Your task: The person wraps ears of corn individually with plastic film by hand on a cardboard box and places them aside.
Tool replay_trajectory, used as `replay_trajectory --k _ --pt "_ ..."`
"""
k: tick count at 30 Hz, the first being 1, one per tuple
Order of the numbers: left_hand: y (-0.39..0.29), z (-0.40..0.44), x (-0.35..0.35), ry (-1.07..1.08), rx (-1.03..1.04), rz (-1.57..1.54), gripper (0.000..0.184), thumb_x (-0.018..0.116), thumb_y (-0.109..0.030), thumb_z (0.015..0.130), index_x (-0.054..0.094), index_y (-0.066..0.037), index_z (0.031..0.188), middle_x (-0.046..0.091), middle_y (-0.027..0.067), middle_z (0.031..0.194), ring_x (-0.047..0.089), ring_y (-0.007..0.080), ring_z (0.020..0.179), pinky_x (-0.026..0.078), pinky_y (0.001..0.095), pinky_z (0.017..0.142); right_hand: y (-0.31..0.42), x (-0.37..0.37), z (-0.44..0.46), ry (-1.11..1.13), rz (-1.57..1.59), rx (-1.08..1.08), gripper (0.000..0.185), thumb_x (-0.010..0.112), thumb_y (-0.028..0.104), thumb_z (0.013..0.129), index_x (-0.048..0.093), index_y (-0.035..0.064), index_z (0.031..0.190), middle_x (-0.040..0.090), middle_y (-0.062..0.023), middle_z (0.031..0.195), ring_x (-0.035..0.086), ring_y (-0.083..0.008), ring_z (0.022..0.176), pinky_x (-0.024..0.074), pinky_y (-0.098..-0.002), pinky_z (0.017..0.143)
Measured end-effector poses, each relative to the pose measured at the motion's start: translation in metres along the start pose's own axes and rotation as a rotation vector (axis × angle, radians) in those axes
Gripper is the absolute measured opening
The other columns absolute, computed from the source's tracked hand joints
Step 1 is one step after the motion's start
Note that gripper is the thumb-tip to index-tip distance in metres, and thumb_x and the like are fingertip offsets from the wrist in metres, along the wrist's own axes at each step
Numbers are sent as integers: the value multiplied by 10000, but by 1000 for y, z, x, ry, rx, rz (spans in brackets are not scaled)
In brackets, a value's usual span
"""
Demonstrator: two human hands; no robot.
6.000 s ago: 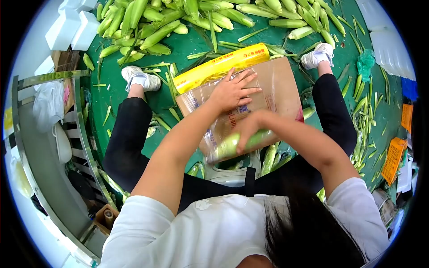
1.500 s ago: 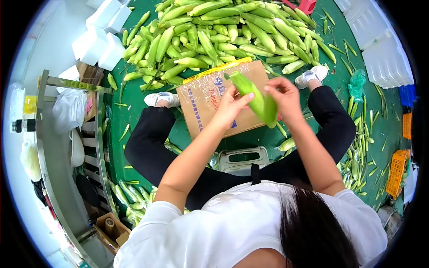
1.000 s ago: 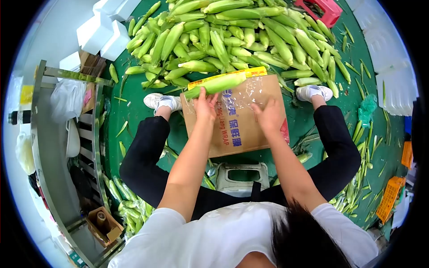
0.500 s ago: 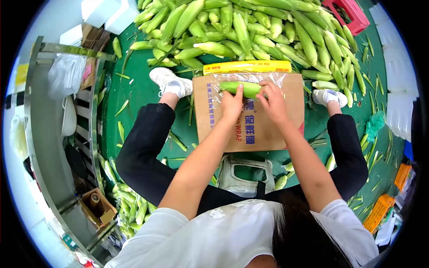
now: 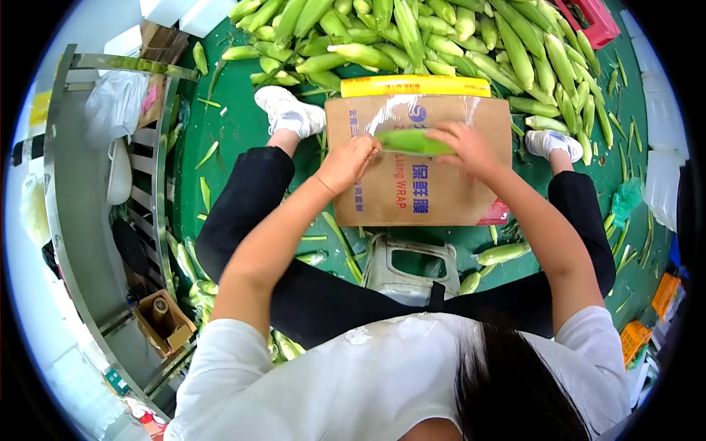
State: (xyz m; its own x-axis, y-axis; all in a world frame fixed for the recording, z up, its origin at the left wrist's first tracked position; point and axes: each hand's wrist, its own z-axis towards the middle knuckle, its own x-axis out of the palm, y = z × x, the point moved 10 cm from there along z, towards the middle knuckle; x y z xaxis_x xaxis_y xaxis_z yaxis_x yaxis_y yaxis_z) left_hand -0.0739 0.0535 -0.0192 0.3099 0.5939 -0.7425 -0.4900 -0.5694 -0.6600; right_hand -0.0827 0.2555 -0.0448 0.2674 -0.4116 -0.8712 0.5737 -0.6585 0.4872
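Observation:
An ear of corn (image 5: 412,142) in its green husk lies crosswise over a printed cardboard box (image 5: 353,209) between my knees. At its left tip my left hand (image 5: 347,163) is closed, fingertips pinched together; whether they also hold film is too small to tell. My right hand (image 5: 472,153), slightly blurred, has its fingers and thumb around the right end of the ear. Shiny clear plastic film (image 5: 390,107) spreads over the box's far part, beside a yellow printed roll or strip (image 5: 415,85) along the far edge.
A large heap of corn (image 5: 441,44) lies beyond the box on the green floor. Nearer me are a grey plastic stool (image 5: 379,268) and a loose ear (image 5: 504,253). A metal rack (image 5: 158,213) stands left; a red stool (image 5: 594,22) is far right.
My left hand has moved left from the ear's body to its tip, and its fingers have closed there. My right hand stays at the other end. The view has shifted slightly.

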Motion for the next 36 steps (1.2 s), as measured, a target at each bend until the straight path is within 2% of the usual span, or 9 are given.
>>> replay_trajectory --k 5,11,14,18,23,26,29,33,36 --pt "3 -6 52 144 6 -213 158 644 -88 908 598 -52 1055 576 128 978 606 347 933 510 422 800 38 19 -39 191 38 -30 567 740 303 824 568 261 1362 592 -62 1272 579 -307 1138 440 -446 1018" --pt "9 50 41 46 121 457 404 826 -272 748 616 -99 1046 615 106 946 642 308 894 524 400 728 11 3 9 -169 -214 -70 259 652 309 903 718 156 1101 590 -79 1272 532 -303 1199 408 -454 1034" --pt "114 78 9 266 -655 -178 434 823 -265 784 644 -101 1144 709 88 843 698 221 761 539 362 670 -32 -18 67 -130 -267 187 268 654 312 904 704 103 1063 585 -99 1278 555 -293 1166 428 -447 984" --pt "93 138 -83 -254 -393 54 320 714 -255 862 671 -95 1135 731 125 930 706 291 807 557 391 735 -32 -8 89 24 -166 354 361 733 343 834 675 91 1086 613 -97 1235 586 -282 1105 453 -428 921" --pt "20 194 19 51 -1 -240 269 642 -178 945 667 -94 1200 712 117 1112 672 265 1032 521 328 909 6 4 67 -148 -335 92 560 838 383 705 658 109 1159 689 -112 1063 666 -285 964 528 -434 815" --pt "20 174 112 221 109 113 402 558 -392 985 606 -278 1368 411 81 1566 357 297 1454 264 568 1170 -5 28 62 387 53 367 625 845 387 659 653 127 1195 704 -135 1050 683 -295 976 550 -448 853" --pt "-2 145 132 173 279 358 463 501 -494 981 522 -391 1432 265 39 1645 221 283 1519 145 648 1179 22 62 38 605 342 155 746 828 458 643 638 127 1284 683 -163 1191 648 -315 1101 522 -431 956" --pt "-28 129 126 227 355 463 486 528 -471 968 491 -402 1448 275 10 1642 241 270 1512 166 622 1188 128 107 -53 1393 846 123 764 787 556 755 611 96 1339 664 -120 1258 619 -275 1118 482 -404 974" --pt "-31 121 130 171 317 505 558 552 -392 956 440 -317 1497 262 75 1640 251 280 1506 193 593 1194 233 73 -115 1477 1217 -101 723 731 489 847 552 56 1398 586 -120 1387 518 -260 1264 368 -389 1104"
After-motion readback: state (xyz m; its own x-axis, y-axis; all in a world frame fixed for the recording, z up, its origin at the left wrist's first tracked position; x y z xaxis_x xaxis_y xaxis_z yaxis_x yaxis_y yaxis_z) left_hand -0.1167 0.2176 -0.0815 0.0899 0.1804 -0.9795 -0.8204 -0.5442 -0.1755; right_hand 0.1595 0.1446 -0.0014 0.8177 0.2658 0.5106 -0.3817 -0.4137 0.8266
